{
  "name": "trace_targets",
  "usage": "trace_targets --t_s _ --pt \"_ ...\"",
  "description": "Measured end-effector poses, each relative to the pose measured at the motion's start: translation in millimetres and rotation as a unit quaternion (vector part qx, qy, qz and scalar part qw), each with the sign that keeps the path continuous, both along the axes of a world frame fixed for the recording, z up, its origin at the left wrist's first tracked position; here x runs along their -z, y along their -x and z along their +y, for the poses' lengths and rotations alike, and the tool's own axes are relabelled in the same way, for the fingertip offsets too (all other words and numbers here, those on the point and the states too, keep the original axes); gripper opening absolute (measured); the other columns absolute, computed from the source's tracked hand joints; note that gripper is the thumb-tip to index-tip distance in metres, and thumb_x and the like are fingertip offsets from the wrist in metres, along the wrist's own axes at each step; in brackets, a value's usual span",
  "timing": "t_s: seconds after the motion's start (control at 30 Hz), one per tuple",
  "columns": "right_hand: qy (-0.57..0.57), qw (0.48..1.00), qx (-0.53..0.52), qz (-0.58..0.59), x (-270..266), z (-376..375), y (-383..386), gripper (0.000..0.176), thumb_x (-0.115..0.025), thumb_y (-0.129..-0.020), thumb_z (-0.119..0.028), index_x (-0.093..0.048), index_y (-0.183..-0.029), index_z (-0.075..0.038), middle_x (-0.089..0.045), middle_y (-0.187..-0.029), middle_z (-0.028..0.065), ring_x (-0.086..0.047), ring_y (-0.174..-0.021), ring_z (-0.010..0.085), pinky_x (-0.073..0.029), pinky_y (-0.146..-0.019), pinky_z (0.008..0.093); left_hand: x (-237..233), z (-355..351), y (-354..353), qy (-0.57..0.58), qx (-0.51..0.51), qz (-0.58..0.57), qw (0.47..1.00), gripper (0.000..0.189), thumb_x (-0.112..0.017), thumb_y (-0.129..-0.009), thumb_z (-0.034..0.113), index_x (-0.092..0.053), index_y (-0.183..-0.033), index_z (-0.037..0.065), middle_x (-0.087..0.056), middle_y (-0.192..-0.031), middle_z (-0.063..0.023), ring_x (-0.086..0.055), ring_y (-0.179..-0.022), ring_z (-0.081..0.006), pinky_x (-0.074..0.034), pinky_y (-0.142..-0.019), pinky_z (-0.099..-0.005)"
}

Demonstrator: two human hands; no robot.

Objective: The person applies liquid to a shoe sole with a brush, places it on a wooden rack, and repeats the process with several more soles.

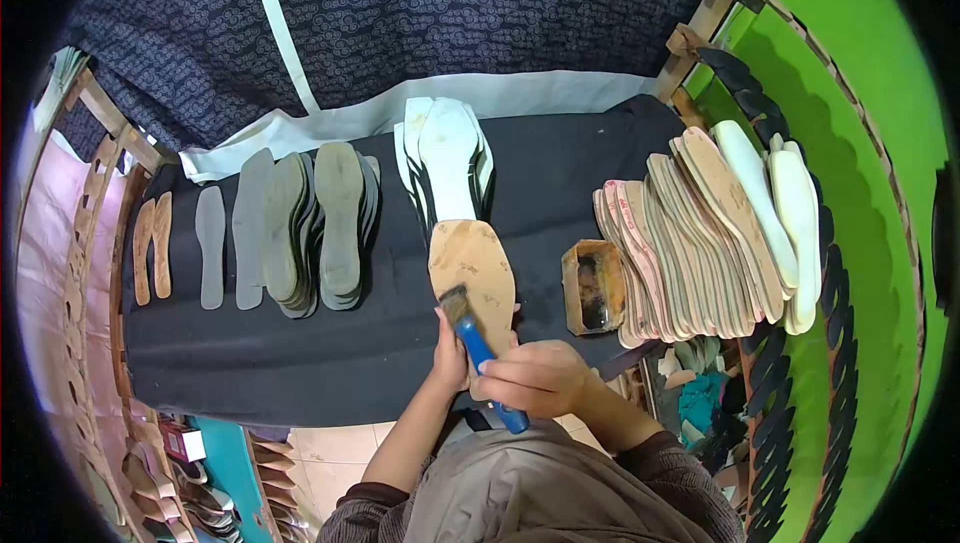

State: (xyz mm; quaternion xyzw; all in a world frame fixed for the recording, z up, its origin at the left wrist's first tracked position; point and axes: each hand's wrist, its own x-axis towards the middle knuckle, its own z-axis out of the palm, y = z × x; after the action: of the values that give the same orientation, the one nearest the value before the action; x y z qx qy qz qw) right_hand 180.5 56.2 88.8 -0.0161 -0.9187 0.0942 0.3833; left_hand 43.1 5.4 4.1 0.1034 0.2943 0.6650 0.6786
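Observation:
My right hand (537,379) is closed around the blue handle of a paintbrush (472,333). Its bristles rest on a tan shoe insole (470,261), which has dark smudges near its wide end. With my left hand (450,355) I grip the insole's left edge lower down; part of the hand is hidden behind it. Just beyond, a stack of white insoles (447,148) lies on the black cloth, its near end covered by the tan one. To the right stands a rectangular glue container (593,288) with brown residue inside.
A long leaning row of insoles (690,243) fills the right side of the black-covered table (400,373). Grey insole stacks (340,218) and two narrow brown pieces (162,248) lie at left. Wooden racks flank both sides, beside a green wall (870,73). A patterned curtain (480,13) hangs behind.

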Motion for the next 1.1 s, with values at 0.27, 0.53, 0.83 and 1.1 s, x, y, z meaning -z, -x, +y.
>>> trace_targets --t_s 0.27,0.53,0.83,1.1 --pt "0.089 0.995 -0.031 0.024 -10.4 -7.1 14.8 0.039 -0.071 -0.062 -0.008 -0.062 -0.099 -0.003 -0.063 -0.095 0.0140 -0.063 -0.079 0.0285 -0.052 -0.069 0.0353 10.4 1.8 1.4 -0.011 -0.028 -0.013 0.999 0.087 -0.009 -0.086 0.071 -0.039 -0.133 0.003 -0.052 -0.123 -0.0186 -0.062 -0.084 -0.0243 -0.051 -0.080 -0.0368" --pt "0.112 0.990 0.019 0.087 -6.5 -4.5 13.5 0.029 -0.069 -0.061 -0.003 -0.066 -0.089 -0.008 -0.065 -0.087 0.0102 -0.065 -0.075 0.0249 -0.052 -0.067 0.0331 2.8 0.8 -1.2 -0.035 -0.083 0.055 0.994 0.087 -0.010 -0.085 0.072 -0.033 -0.137 0.005 -0.049 -0.125 -0.0208 -0.061 -0.088 -0.0264 -0.051 -0.076 -0.0378" --pt "0.103 0.993 -0.038 0.053 2.7 -5.7 7.8 0.023 -0.068 -0.065 -0.008 -0.066 -0.087 -0.009 -0.065 -0.085 0.0085 -0.064 -0.077 0.0232 -0.053 -0.066 0.0322 32.8 4.5 11.5 -0.147 -0.009 -0.055 0.988 0.085 -0.012 -0.087 0.069 -0.035 -0.136 0.004 -0.056 -0.111 -0.0179 -0.059 -0.090 -0.0252 -0.049 -0.080 -0.0371" --pt "0.136 0.988 0.050 0.058 -7.7 -10.4 3.0 0.035 -0.070 -0.057 -0.001 -0.066 -0.091 -0.007 -0.065 -0.089 0.0104 -0.063 -0.075 0.0253 -0.052 -0.065 0.0324 6.1 -2.4 7.5 -0.125 -0.025 0.006 0.992 0.082 -0.011 -0.088 0.069 -0.038 -0.132 0.004 -0.054 -0.111 -0.0143 -0.060 -0.087 -0.0259 -0.049 -0.079 -0.0376"
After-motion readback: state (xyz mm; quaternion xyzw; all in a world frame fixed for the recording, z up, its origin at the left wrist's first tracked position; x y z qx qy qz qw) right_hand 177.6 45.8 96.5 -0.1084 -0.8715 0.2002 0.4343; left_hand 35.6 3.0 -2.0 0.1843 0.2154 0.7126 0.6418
